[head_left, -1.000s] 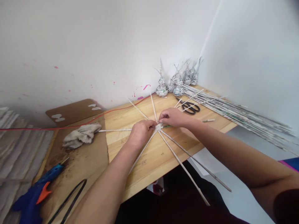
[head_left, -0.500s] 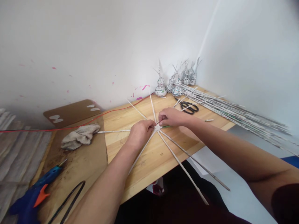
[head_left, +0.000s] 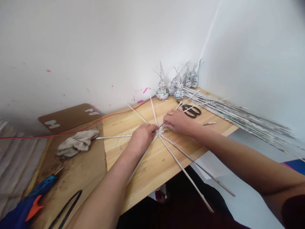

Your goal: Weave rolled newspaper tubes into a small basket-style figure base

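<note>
A star of rolled paper tubes lies on the wooden table, its spokes meeting at a small woven centre (head_left: 159,131). My left hand (head_left: 143,136) is closed at the left side of that centre, thumb and fingertips pinching it. Just to the right, my right hand (head_left: 177,121) has its fingers curled on a thin paper tube (head_left: 165,130) close to the centre. Two long spokes (head_left: 182,170) reach past the table's front edge. My right hand hides part of the spokes on its side.
Black-handled scissors (head_left: 192,111) lie beyond my right hand, near a bundle of paper tubes (head_left: 228,116). Several woven gourd shapes (head_left: 162,91) stand by the wall. At left are a rag (head_left: 78,143), a blue glue gun (head_left: 30,198) and a red cord (head_left: 83,129).
My right hand's fingers have shifted slightly and lie flatter over the tube beside the centre. My left hand keeps its hold. The whole view has shifted a little.
</note>
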Available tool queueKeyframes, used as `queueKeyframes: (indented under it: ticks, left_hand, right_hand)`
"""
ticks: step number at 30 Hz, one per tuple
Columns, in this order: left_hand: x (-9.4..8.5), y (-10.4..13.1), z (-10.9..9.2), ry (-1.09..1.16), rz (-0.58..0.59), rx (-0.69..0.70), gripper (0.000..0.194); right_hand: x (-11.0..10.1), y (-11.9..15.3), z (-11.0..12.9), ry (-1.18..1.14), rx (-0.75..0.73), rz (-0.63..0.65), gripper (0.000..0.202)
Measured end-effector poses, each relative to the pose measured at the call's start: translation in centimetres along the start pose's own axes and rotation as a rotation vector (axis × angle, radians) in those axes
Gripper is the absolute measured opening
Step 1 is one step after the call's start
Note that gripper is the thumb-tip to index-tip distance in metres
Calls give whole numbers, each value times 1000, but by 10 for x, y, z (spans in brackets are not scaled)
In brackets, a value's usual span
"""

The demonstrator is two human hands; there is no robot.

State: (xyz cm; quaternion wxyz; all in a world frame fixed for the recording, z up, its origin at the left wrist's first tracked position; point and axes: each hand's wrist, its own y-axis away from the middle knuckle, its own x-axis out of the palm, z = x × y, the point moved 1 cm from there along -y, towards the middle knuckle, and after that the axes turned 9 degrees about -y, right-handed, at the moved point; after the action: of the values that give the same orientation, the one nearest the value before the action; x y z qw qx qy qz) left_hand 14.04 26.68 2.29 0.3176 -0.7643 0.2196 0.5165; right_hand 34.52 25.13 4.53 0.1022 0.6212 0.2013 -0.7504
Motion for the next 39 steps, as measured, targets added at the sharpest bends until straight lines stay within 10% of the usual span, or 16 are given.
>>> queueKeyframes:
  ticks: [17,39]
  left_hand:
    - [2,-2,1,28,10,-6,26]
    - [9,-3,5,34,-17,32,26]
  right_hand:
    - [19,24,-10,-90,-46,-197,26]
    - [-4,5,-4,209,-144,59,12]
